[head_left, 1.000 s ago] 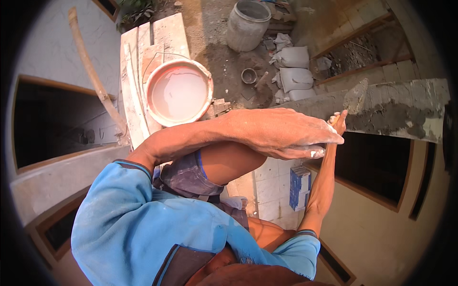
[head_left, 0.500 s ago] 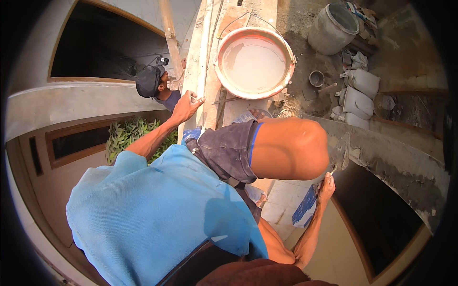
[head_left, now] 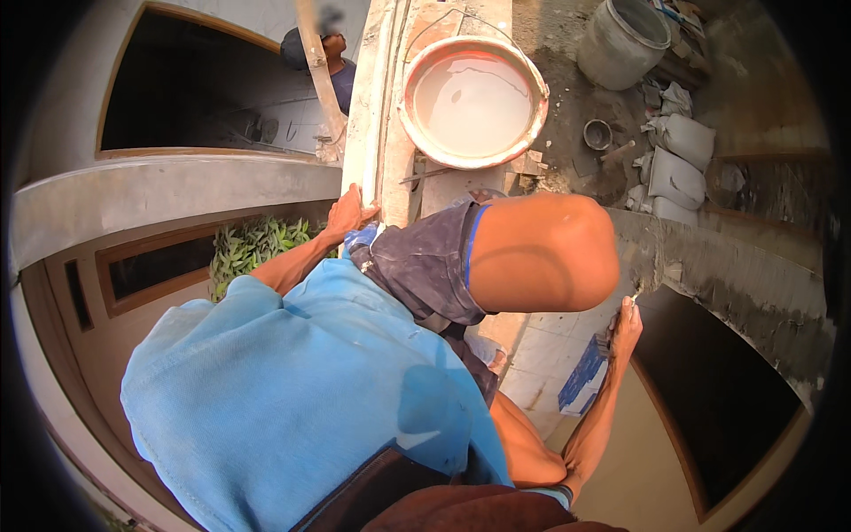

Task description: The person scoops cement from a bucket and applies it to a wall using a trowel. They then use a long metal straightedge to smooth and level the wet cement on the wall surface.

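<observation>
My left hand (head_left: 348,213) rests at the left edge of a long pale plank (head_left: 360,133), with its fingers apart. Out to the right, my right hand (head_left: 626,328) is closed, fingertips pinched around something thin with a pale tip. What it is I cannot make out; it points at the rough grey plastered wall edge (head_left: 709,275). My bent knee (head_left: 567,253) lies between the two hands. Beyond it, a reddish bucket (head_left: 409,111) with a wire handle stands on the planks, holding greyish-white liquid.
A person in a dark cap (head_left: 292,49) is below at the upper left. Leafy branches (head_left: 244,257) show under my left arm. At the right are a grey drum (head_left: 612,58), a small pail (head_left: 597,135) and white sacks (head_left: 678,182). A blue-and-white box (head_left: 582,383) lies below my right forearm.
My left hand has come down along the plank and its fingers have spread. My right hand has moved slightly up and right. The person in the cap has moved farther up.
</observation>
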Demonstrator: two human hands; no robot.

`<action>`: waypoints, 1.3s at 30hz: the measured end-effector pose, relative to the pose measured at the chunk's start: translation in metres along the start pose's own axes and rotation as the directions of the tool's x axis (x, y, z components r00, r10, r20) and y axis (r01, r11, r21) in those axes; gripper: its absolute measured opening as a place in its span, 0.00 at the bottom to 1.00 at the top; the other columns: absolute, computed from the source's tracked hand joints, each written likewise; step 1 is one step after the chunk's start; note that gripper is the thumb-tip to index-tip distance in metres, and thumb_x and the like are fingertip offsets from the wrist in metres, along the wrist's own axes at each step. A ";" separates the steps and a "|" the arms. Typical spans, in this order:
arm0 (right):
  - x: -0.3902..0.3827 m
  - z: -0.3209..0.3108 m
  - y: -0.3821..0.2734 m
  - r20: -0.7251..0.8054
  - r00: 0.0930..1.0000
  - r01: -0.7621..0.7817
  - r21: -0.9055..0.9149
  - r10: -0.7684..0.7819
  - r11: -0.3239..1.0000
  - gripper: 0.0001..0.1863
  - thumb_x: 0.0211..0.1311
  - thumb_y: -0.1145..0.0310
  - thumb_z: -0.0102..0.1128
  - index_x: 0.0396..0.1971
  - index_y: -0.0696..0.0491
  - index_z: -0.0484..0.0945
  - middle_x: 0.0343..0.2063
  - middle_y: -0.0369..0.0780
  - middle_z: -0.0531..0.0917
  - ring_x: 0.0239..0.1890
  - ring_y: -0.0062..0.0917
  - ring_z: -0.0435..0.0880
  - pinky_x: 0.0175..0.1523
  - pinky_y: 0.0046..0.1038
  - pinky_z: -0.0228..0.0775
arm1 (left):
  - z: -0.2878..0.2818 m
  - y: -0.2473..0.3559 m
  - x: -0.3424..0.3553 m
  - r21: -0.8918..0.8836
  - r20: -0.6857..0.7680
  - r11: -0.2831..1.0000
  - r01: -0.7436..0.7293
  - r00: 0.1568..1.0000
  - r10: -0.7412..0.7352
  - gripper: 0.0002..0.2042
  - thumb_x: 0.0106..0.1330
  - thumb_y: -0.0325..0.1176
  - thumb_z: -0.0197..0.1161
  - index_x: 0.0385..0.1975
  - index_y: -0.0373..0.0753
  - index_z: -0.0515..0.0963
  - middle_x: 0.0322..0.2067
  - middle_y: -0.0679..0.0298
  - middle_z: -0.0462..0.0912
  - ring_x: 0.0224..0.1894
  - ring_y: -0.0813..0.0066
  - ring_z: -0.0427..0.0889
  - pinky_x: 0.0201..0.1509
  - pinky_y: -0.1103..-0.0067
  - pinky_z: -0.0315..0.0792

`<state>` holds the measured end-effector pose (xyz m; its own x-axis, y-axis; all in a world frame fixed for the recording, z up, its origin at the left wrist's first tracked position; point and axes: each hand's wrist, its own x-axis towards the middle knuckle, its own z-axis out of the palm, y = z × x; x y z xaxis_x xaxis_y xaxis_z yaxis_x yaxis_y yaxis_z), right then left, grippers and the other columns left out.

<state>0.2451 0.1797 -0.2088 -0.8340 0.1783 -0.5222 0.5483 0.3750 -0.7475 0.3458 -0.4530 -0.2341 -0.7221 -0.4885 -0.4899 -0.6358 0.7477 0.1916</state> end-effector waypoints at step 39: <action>-0.002 0.010 0.069 0.146 0.976 -0.163 -0.013 0.163 0.987 0.27 0.73 0.40 0.54 0.26 0.49 0.70 0.13 0.31 0.69 0.10 0.17 0.65 0.15 0.23 0.55 | -0.003 -0.079 0.010 -0.374 -0.326 0.926 0.045 0.929 -0.177 0.20 0.73 0.50 0.56 0.44 0.35 0.74 0.26 0.55 0.79 0.27 0.65 0.76 0.34 0.69 0.70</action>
<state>0.2854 0.1963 -0.2636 -0.7151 0.1023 -0.6914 0.6760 0.3526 -0.6470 0.3876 -0.5186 -0.2515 -0.6470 -0.7326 -0.2113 -0.7234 0.5022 0.4737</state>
